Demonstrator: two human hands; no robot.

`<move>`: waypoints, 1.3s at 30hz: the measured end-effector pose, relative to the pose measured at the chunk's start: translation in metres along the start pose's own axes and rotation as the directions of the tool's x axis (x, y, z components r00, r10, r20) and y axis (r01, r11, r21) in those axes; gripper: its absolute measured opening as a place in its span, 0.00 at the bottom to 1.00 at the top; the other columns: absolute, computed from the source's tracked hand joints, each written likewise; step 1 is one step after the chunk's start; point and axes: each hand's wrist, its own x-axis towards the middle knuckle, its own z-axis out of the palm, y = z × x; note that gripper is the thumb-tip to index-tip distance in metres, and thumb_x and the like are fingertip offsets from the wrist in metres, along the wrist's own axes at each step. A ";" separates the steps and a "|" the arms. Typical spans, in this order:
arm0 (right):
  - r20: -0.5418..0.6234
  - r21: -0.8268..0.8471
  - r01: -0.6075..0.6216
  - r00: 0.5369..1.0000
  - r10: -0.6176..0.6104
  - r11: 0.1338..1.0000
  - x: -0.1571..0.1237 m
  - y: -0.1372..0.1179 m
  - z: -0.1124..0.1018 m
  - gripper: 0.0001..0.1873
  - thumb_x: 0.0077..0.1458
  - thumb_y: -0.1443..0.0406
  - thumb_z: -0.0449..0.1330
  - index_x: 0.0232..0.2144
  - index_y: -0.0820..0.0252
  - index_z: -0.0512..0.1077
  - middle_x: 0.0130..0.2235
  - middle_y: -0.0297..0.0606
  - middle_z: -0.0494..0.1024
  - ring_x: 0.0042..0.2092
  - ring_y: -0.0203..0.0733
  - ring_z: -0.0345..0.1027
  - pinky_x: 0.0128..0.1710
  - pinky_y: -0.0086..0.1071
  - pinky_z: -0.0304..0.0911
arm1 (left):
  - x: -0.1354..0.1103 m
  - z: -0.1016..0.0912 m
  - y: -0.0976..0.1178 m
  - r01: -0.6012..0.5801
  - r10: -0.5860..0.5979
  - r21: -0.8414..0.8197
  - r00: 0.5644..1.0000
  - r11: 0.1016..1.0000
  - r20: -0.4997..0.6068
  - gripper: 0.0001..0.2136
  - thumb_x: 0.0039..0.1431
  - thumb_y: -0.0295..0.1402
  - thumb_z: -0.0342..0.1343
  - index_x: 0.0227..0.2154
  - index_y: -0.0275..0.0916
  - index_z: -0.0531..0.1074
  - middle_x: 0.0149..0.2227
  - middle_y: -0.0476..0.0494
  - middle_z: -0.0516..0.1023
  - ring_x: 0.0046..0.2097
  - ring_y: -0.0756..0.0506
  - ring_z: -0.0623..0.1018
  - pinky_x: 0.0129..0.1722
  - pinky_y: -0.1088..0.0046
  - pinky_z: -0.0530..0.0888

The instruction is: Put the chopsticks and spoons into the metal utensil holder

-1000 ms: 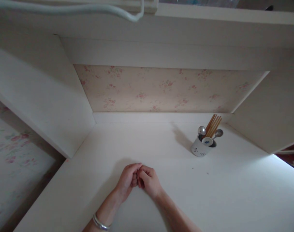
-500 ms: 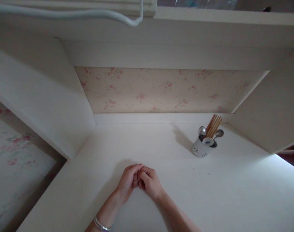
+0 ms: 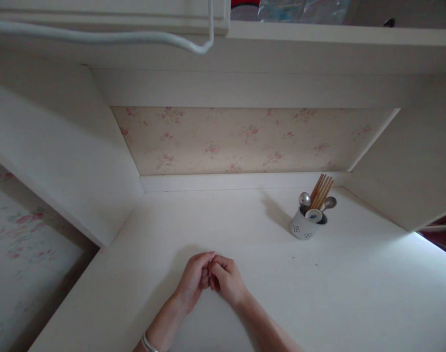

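My left hand (image 3: 193,277) and my right hand (image 3: 228,279) rest together on the white tabletop (image 3: 164,220), meeting at the fingertips and knuckles. The fingers of both are curled in, and no object shows in either. Around my left wrist sits a silver bracelet (image 3: 148,342). Farther back and to the right, apart from my hands, stands a white perforated utensil holder (image 3: 304,230). It holds several wooden chopsticks (image 3: 322,191), two metal spoons, one round-bowled (image 3: 304,199) and one darker (image 3: 330,202), and a white piece with a blue mark (image 3: 314,215).
White side panels (image 3: 61,142) flank the tabletop, with floral wallpaper (image 3: 226,142) at the back. Overhead runs a shelf (image 3: 281,56) with clear plastic packaging (image 3: 303,10) above it. A white cable (image 3: 135,38) hangs at upper left. Two small specks lie before the holder.
The view has tilted up slightly, showing more of the overhead shelf. My hands stay together in the same pose, and the utensil holder has not moved.
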 end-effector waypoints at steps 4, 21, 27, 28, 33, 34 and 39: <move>0.012 0.011 -0.005 1.000 0.004 1.000 0.000 0.001 0.000 0.11 0.45 0.66 0.49 0.15 0.58 0.65 0.13 0.28 0.66 0.16 0.30 0.54 0.17 0.25 0.48 | 0.000 0.001 0.001 -0.002 0.002 -0.003 1.000 1.000 0.010 0.18 0.50 0.46 0.60 0.20 0.38 0.63 0.14 0.55 0.64 0.15 0.54 0.64 0.16 0.78 0.53; -0.008 0.370 -0.066 0.997 0.075 0.927 0.005 0.002 -0.004 0.09 0.41 0.66 0.55 0.13 0.62 0.68 0.12 0.33 0.67 0.14 0.32 0.54 0.16 0.27 0.45 | -0.001 0.007 0.002 -0.013 0.011 0.066 0.999 0.998 0.036 0.21 0.51 0.48 0.58 0.17 0.37 0.63 0.11 0.54 0.61 0.15 0.58 0.51 0.19 0.77 0.43; 0.004 0.389 -0.062 0.998 0.066 0.919 0.005 0.003 -0.005 0.09 0.42 0.66 0.57 0.14 0.63 0.70 0.12 0.34 0.68 0.15 0.32 0.56 0.16 0.27 0.47 | 0.001 0.003 -0.002 -0.031 0.027 0.081 0.999 0.996 0.046 0.21 0.54 0.48 0.56 0.17 0.37 0.63 0.12 0.52 0.63 0.16 0.57 0.53 0.19 0.77 0.44; 0.001 0.386 -0.058 0.998 0.063 0.921 0.005 0.003 -0.005 0.10 0.42 0.65 0.57 0.14 0.63 0.70 0.12 0.34 0.68 0.14 0.32 0.56 0.16 0.27 0.46 | 0.001 0.003 -0.002 -0.031 0.027 0.086 0.999 0.996 0.045 0.21 0.54 0.48 0.56 0.17 0.37 0.63 0.13 0.52 0.63 0.16 0.56 0.53 0.20 0.76 0.45; 0.005 0.435 -0.050 0.999 0.053 0.899 0.005 0.003 -0.004 0.10 0.42 0.65 0.58 0.14 0.63 0.70 0.12 0.33 0.67 0.14 0.33 0.55 0.17 0.27 0.48 | 0.000 0.005 -0.001 -0.018 0.014 0.097 0.999 0.995 0.039 0.21 0.53 0.49 0.56 0.18 0.36 0.64 0.13 0.51 0.64 0.16 0.57 0.53 0.20 0.76 0.44; 0.011 0.446 -0.050 0.999 0.051 0.893 0.005 0.003 -0.004 0.10 0.42 0.65 0.58 0.14 0.62 0.69 0.12 0.33 0.67 0.14 0.33 0.55 0.17 0.28 0.48 | -0.001 0.005 0.000 -0.016 0.012 0.091 0.999 0.996 0.040 0.21 0.53 0.49 0.57 0.18 0.36 0.64 0.13 0.52 0.64 0.17 0.57 0.53 0.20 0.76 0.44; 0.026 0.446 -0.057 0.998 0.051 0.893 0.004 0.002 -0.005 0.09 0.43 0.65 0.58 0.15 0.63 0.71 0.12 0.34 0.69 0.14 0.34 0.56 0.17 0.28 0.48 | 0.000 0.006 0.002 -0.007 0.003 0.089 0.999 0.996 0.035 0.21 0.51 0.50 0.58 0.17 0.37 0.63 0.12 0.54 0.61 0.16 0.57 0.51 0.19 0.76 0.43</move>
